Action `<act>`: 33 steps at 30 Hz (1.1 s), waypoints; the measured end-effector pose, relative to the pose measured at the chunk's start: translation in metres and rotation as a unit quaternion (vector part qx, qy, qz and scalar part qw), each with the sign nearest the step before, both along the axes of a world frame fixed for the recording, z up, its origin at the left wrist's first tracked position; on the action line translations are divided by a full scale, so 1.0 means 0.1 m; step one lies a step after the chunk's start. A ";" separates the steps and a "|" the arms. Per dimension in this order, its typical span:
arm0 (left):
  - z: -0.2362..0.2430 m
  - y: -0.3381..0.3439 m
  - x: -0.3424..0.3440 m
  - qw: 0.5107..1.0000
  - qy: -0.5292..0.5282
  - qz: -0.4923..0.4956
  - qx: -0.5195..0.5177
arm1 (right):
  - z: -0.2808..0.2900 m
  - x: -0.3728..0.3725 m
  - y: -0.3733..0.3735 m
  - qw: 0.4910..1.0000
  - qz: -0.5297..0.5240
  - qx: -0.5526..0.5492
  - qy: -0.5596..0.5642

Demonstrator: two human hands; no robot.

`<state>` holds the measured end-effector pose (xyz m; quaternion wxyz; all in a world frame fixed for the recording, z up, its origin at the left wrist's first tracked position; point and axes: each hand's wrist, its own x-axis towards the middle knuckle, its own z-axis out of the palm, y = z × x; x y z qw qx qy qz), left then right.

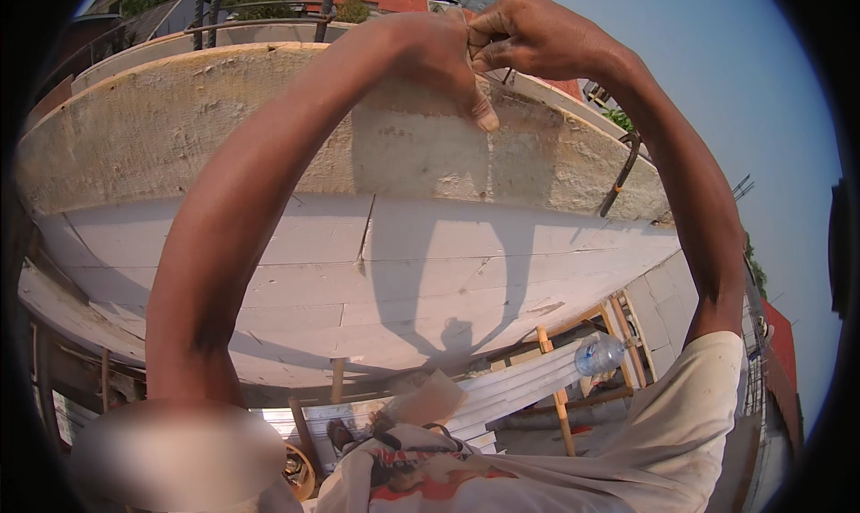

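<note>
Both my arms reach up and forward to the top of a rough concrete beam (269, 92). My left hand (443, 60) is at its top edge, thumb stretched down over the near face; its other fingers are mostly hidden. Right beside it, my right hand (528, 40) is closed, thumb and fingers pinched together close to the left hand's fingers. What the pinch holds, if anything, I cannot make out. A thin dark bit of rod or wire (508, 76) shows just below the right hand. My arms' shadow falls across the beam and the pale block wall (296, 244) beneath.
A bent steel bar (620, 177) hooks over the beam at the right. Upright rebars (213, 11) rise behind it at the left. Below are corrugated sheets (528, 383), a wooden pole (560, 405), a large clear plastic bottle (599, 355) and my foot (339, 434).
</note>
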<state>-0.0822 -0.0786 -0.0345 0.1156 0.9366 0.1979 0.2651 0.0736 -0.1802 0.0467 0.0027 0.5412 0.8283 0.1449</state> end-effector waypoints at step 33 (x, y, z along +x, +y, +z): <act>0.00 -0.08 0.02 1.000 -0.005 0.028 0.000 | -0.17 0.28 -0.48 0.972 -0.211 0.036 0.100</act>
